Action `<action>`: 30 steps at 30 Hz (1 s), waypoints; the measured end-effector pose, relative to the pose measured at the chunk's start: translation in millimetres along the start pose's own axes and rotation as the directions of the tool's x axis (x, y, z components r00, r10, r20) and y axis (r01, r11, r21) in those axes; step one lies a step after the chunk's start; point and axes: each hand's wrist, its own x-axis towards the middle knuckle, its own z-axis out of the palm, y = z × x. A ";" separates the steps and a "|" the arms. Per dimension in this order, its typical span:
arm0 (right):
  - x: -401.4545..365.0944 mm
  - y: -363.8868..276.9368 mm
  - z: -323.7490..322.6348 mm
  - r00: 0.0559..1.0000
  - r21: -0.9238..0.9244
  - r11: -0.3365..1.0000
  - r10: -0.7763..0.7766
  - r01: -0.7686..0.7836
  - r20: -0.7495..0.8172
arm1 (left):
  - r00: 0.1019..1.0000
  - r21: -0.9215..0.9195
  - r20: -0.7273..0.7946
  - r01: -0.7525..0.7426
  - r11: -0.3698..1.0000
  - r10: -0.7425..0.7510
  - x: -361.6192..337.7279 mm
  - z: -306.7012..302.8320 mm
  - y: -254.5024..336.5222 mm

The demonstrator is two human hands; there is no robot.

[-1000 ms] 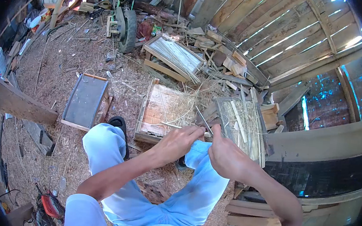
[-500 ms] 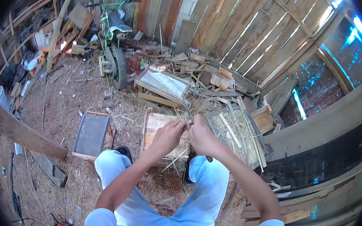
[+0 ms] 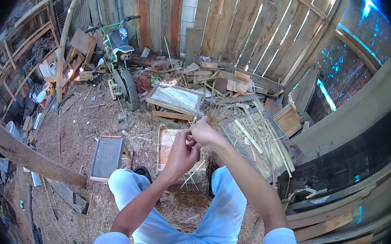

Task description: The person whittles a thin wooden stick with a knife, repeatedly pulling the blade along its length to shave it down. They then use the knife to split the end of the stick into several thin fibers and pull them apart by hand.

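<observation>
My left hand and my right hand meet above my knees, both pinched on a thin strip of straw or bamboo that sticks up from between them. My right hand sits higher, my left just below it. Beneath my hands lies a shallow wooden tray with loose straw in it. To the right stands a wire-sided box full of straw and thin sticks. My legs in light blue trousers fill the lower middle.
A dark framed panel lies on the straw-covered floor at left. Another framed screen and a heap of wood offcuts lie further back. A small green motorbike leans by the plank wall. A heavy beam crosses the left.
My hands have risen and drawn closer to my face with the strip, and my head has tilted up, showing more of the plank wall.
</observation>
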 end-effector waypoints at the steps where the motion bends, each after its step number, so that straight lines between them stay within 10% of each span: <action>1: -16.7 -11.1 -11.0 0.999 0.241 0.970 0.029 -0.035 0.028 | 0.999 0.054 -0.015 -0.039 0.998 0.040 3.4 1.9 1.6; 4: -42.0 -23.3 -33.0 0.995 0.719 0.689 0.024 -0.087 0.098 | 0.986 0.300 -0.035 -0.143 0.943 0.161 16.4 9.1 -10.9; 10: -59.6 -25.1 -54.8 0.923 0.670 0.741 -0.286 0.042 0.258 | 0.982 0.460 -0.144 -0.045 0.887 0.124 31.8 4.2 -11.0; 14: -62.8 -15.3 -58.8 0.964 0.635 0.772 -0.159 -0.013 0.213 | 0.981 0.540 -0.177 0.036 0.841 0.072 38.3 -6.5 -13.1; 16: -60.4 16.1 -69.2 0.988 0.529 0.848 -0.054 -0.032 0.145 | 0.977 0.572 -0.207 0.074 0.817 0.057 42.2 -12.4 -18.7; 19: -7.3 144.3 -61.8 0.942 -0.402 0.911 -0.208 0.089 -0.263 | 0.985 0.602 -0.161 0.050 0.797 0.061 40.5 -23.0 -18.3; 21: -23.9 201.6 -51.9 0.793 -0.134 0.927 0.216 -0.350 -0.570 | 0.983 0.611 -0.181 0.101 0.785 0.015 39.2 -29.4 -16.8; 22: 42.7 313.2 -23.2 0.856 -0.553 0.672 0.257 -0.492 -0.450 | 0.988 0.609 -0.156 0.091 0.788 0.007 38.2 -32.5 -15.8; 24: -28.6 267.4 -34.1 0.736 -0.214 0.805 0.352 -0.553 -0.579 | 0.992 0.617 -0.128 0.083 0.783 -0.004 37.9 -38.4 -15.7; 30: -30.9 289.7 -35.6 0.856 -0.437 0.799 0.177 -0.413 -0.486 | 0.985 0.577 -0.085 0.170 0.799 -0.148 29.2 -55.8 0.9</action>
